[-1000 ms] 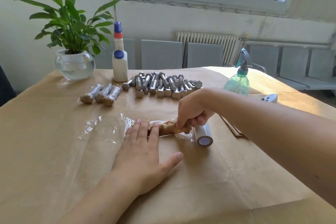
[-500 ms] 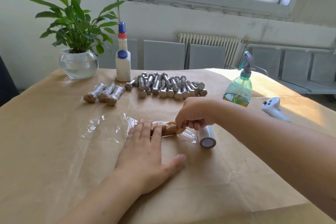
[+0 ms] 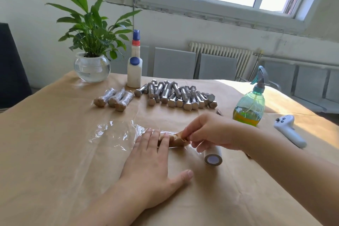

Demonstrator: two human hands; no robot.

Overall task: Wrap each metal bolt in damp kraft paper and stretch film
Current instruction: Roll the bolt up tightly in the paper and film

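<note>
Fingertips (image 3: 185, 135) pinch crinkly, seemingly paper-wrapped bolt (image 3: 176, 140) on glossy film (image 3: 117, 134).

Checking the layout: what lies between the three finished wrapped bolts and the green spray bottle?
In the head view, the pile of bare metal bolts lies between the wrapped bolts and the spray bottle.

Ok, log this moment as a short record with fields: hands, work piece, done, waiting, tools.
left hand: flat, fingers pressing the paper-wrapped bolt
right hand: pinching the bolt's end
film: sheet spread on the table, under the bolt
done: three wrapped bolts
waiting: pile of bare bolts
tools: film roll, spray bottle, glue bottle
</note>
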